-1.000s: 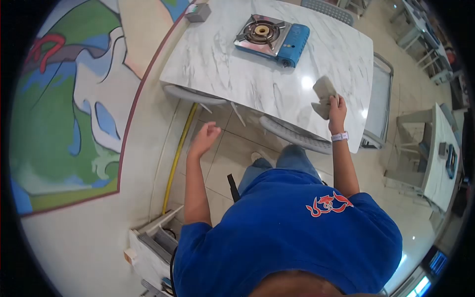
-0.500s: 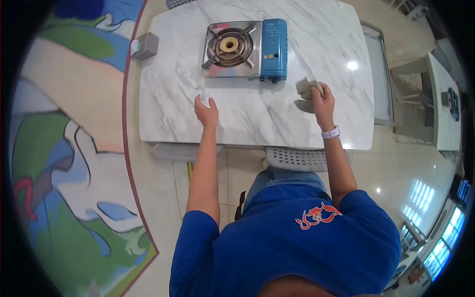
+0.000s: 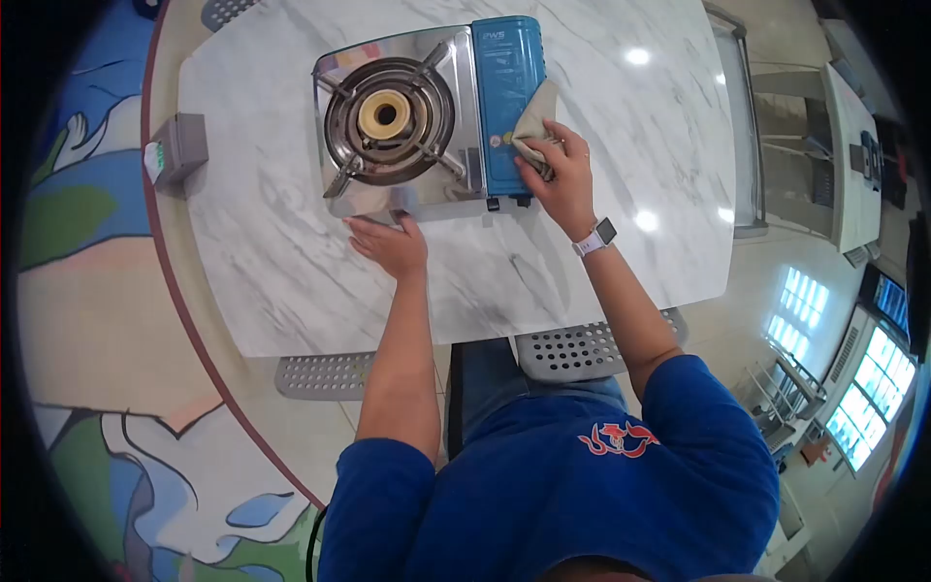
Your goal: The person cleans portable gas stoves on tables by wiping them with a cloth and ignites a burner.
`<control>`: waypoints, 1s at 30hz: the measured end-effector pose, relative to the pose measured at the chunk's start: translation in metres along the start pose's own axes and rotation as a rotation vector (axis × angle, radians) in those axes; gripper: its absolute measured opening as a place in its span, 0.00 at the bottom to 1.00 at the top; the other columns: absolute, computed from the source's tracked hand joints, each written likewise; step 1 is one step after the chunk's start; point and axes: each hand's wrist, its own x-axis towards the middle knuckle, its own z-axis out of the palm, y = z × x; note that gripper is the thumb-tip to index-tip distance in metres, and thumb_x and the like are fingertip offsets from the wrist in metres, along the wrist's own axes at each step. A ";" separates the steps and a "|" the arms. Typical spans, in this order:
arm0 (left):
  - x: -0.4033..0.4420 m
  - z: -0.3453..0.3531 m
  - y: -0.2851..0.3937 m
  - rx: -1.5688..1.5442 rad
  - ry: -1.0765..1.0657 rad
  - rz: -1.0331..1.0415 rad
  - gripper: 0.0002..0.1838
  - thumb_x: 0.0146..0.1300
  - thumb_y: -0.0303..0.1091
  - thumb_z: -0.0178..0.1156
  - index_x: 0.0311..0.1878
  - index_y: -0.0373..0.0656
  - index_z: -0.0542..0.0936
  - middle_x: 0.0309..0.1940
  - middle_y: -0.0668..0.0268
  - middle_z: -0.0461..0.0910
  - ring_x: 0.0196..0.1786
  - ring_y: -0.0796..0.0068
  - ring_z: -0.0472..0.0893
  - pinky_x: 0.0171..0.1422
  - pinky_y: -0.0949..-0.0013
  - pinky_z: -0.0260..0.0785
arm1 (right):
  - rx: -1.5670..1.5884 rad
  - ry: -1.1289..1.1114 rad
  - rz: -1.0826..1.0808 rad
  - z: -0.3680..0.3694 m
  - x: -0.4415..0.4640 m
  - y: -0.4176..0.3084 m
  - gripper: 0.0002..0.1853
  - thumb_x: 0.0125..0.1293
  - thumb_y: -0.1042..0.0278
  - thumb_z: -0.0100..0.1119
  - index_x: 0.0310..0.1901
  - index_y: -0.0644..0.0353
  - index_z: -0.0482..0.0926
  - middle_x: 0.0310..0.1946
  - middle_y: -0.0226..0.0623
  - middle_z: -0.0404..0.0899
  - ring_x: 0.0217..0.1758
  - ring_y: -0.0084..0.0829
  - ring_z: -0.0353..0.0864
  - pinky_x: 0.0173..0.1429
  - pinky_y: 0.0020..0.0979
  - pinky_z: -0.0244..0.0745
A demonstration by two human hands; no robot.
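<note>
A portable gas stove [image 3: 465, 78] with a steel top, round burner and blue side panel stands on the marble-patterned table. My right hand [image 3: 564, 179], with a watch at the wrist, grips a folded greyish-beige cloth [image 3: 533, 116] against the right edge of the blue panel. At the stove's front left edge is my left hand [image 3: 393, 244], its fingers stretched out and apart, with nothing held. Whether those fingertips touch the steel I cannot tell.
A grey box [image 3: 182, 145] sits at the left edge of the marble-patterned table [image 3: 640, 184]. Grey perforated chairs [image 3: 572, 351] are tucked along the near side. Another table [image 3: 855, 160] stands to the right, and a painted mural [image 3: 116, 320] fills the left.
My right hand has brought the cloth from over the tabletop onto the blue panel. My left hand has come up close to the stove's front edge. The view has moved nearer and turned.
</note>
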 end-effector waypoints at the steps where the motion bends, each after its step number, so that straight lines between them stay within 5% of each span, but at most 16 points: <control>1: 0.000 0.000 0.000 0.021 -0.016 -0.006 0.51 0.56 0.44 0.55 0.69 0.21 0.37 0.68 0.35 0.50 0.71 0.42 0.53 0.75 0.45 0.40 | -0.028 0.012 -0.005 0.003 0.004 0.001 0.15 0.48 0.69 0.69 0.41 0.52 0.83 0.52 0.46 0.72 0.55 0.46 0.70 0.59 0.43 0.66; 6: 0.001 0.002 0.002 0.069 -0.085 -0.069 0.53 0.54 0.48 0.56 0.67 0.18 0.38 0.67 0.34 0.51 0.70 0.40 0.52 0.75 0.44 0.39 | -0.071 0.079 0.002 0.020 0.048 0.012 0.16 0.46 0.70 0.68 0.40 0.50 0.84 0.43 0.41 0.74 0.48 0.44 0.71 0.54 0.41 0.66; 12: 0.003 0.005 -0.004 0.155 -0.023 0.090 0.49 0.52 0.44 0.54 0.66 0.18 0.43 0.60 0.48 0.61 0.65 0.44 0.58 0.71 0.44 0.42 | -0.194 0.225 -0.124 0.056 0.141 0.062 0.13 0.51 0.62 0.67 0.40 0.51 0.85 0.36 0.42 0.76 0.43 0.43 0.73 0.48 0.41 0.67; 15: 0.002 0.005 -0.005 0.247 -0.052 0.096 0.50 0.51 0.47 0.53 0.66 0.18 0.44 0.62 0.45 0.59 0.66 0.44 0.57 0.72 0.44 0.41 | -0.166 0.189 -0.121 0.050 0.186 0.037 0.10 0.58 0.63 0.57 0.26 0.57 0.82 0.29 0.46 0.81 0.39 0.46 0.77 0.45 0.43 0.72; 18: 0.001 0.010 -0.009 0.279 -0.042 0.101 0.50 0.51 0.50 0.51 0.65 0.18 0.45 0.64 0.41 0.56 0.68 0.44 0.55 0.73 0.45 0.40 | -0.158 0.126 -0.040 0.048 0.195 0.032 0.09 0.57 0.63 0.60 0.29 0.59 0.84 0.29 0.45 0.81 0.41 0.44 0.74 0.47 0.41 0.69; 21: 0.001 0.008 -0.008 0.250 -0.093 0.063 0.50 0.52 0.52 0.50 0.65 0.16 0.47 0.65 0.38 0.55 0.69 0.44 0.54 0.74 0.45 0.39 | -0.216 0.182 -0.225 0.054 0.169 0.056 0.12 0.54 0.57 0.67 0.37 0.53 0.85 0.31 0.41 0.76 0.39 0.42 0.74 0.44 0.40 0.69; 23: 0.002 0.005 -0.005 0.244 -0.111 0.053 0.49 0.52 0.53 0.49 0.64 0.16 0.48 0.65 0.38 0.55 0.69 0.44 0.54 0.74 0.45 0.38 | -0.324 0.053 -0.105 0.041 0.127 0.026 0.12 0.54 0.62 0.68 0.36 0.60 0.83 0.34 0.43 0.76 0.38 0.43 0.74 0.42 0.37 0.70; 30: 0.002 0.002 -0.003 0.201 -0.185 0.006 0.48 0.52 0.52 0.51 0.63 0.18 0.50 0.65 0.37 0.55 0.71 0.42 0.51 0.74 0.42 0.35 | -0.212 -0.156 0.082 0.005 0.002 -0.042 0.08 0.51 0.64 0.71 0.29 0.57 0.83 0.29 0.36 0.74 0.35 0.38 0.73 0.39 0.36 0.67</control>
